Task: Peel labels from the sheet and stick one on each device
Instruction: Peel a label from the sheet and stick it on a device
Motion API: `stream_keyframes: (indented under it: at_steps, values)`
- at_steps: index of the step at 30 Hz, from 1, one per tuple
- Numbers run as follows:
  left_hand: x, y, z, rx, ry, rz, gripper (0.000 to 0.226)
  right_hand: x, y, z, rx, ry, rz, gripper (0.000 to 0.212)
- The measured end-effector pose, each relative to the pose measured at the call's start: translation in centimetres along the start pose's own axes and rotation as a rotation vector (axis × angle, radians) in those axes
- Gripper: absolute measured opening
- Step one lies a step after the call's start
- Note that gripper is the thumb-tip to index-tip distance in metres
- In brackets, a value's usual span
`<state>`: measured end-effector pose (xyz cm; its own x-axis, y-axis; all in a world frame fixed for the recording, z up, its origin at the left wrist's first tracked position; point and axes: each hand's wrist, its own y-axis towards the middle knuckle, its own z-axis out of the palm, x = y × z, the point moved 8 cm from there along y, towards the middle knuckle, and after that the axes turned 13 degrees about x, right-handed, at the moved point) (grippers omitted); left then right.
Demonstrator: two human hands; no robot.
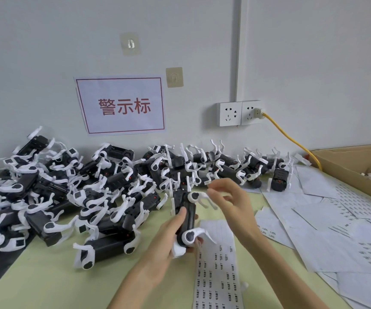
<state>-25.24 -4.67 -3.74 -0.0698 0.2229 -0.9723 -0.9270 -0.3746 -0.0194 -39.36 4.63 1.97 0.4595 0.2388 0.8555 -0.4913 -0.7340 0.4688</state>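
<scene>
My left hand [170, 236] grips a black device with white curved arms [187, 216], held upright above the table. Just to the right of the device's top, my right hand [226, 201] hovers with its fingers loosely spread; whether a label sticks to a fingertip I cannot tell. A long label sheet [218, 264] with rows of small printed labels lies flat on the green table below both hands.
A big pile of the same black-and-white devices [68, 186] fills the table's left and back. Used label sheets [336, 230] overlap on the right. A cardboard box [353, 170] stands far right. A yellow cable [291, 139] runs from the wall socket.
</scene>
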Motion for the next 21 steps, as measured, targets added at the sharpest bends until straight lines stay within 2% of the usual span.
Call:
stream_keyframes:
  at_steps: [2,3,6,9,21]
  values:
    - [-0.3,-0.1,-0.2,-0.04,-0.016,0.048,0.041,0.3,0.1,-0.6,-0.057,0.129,-0.04,0.002]
    - [-0.3,-0.1,-0.5,-0.062,-0.023,0.061,0.039,0.3,0.1,-0.6,-0.034,0.223,-0.037,0.006]
    - [-0.3,-0.1,-0.8,-0.095,-0.05,0.086,0.039,0.1,0.3,1.0,0.172,0.423,0.026,0.011]
    - [-0.5,-0.2,-1.0,-0.11,-0.043,0.127,0.041,0.4,0.1,2.6,0.327,0.345,0.068,0.01]
    - [-1.3,-0.4,-0.3,-0.077,0.138,0.236,0.028,1.5,-0.4,3.9,0.354,-0.005,-0.007,0.015]
